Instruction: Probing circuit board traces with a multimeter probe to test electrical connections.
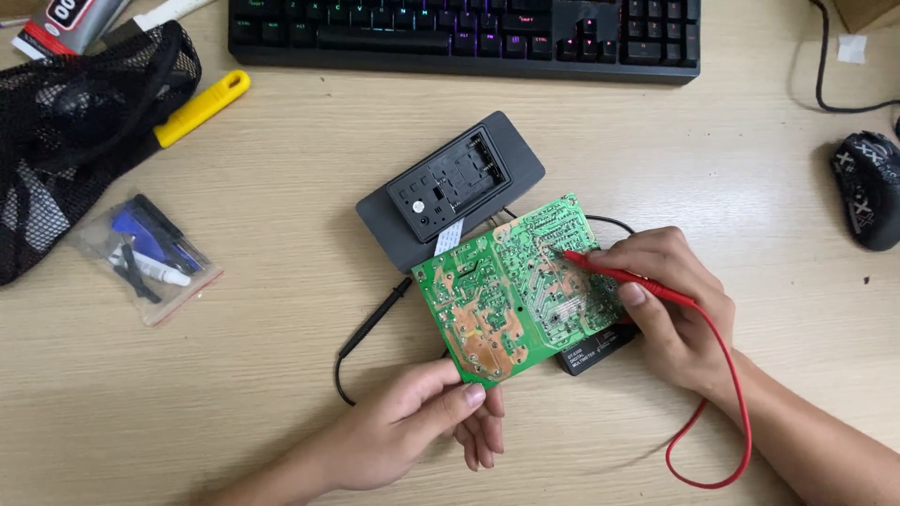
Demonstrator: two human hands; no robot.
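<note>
— Pale wood-grain desk (234, 375) all around us, smooth and matte. What have we got in our hands?

— Our left hand (412, 431) pinches the near corner of a green circuit board (511, 290), thumb on top, fingers curled underneath. It's closed tight on the edge, and the board is held tilted, solder side up, shiny with silvery joints and pale traces.

— And the right?

— Our right hand (666, 319) grips a red probe (623, 276) like a pen, fingers closed round its slim plastic shaft. Its tip touches the board near the far right edge. A thin red lead (736, 412) loops from it past our wrist.

— What sits under the board?

— A black multimeter (595, 354), mostly hidden, peeks out at the right edge. Just behind the board lies a dark grey rectangular casing (450, 187) with an open recessed compartment. A black probe (375, 319) and its lead lie on the desk to the left, touched by nobody.

— Farther off?

— A black keyboard (464, 33) along the far edge, a black mouse (867, 187) at right, a black mesh bag (75, 131) at left with a yellow-handled tool (202, 108) beside it, and a clear zip bag (145, 258) of small parts.
</note>
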